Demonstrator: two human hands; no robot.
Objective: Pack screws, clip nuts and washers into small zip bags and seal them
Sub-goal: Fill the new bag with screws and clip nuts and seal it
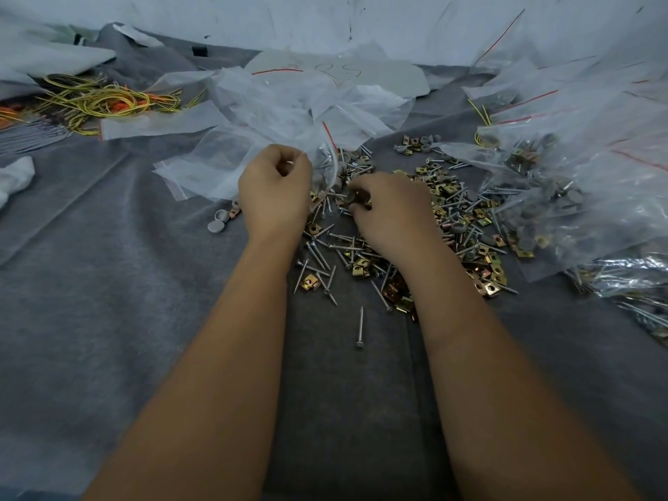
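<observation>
Centrally, the left hand (276,186) pinched a small clear zip bag (321,164) open while right-hand fingers (356,202) gripped brass clip nuts from the loose hardware pile (415,226); a slack pinch risked spilling screws.

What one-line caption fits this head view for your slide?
Left hand holds a small zip bag while right hand picks from loose screws and clip nuts.
</observation>
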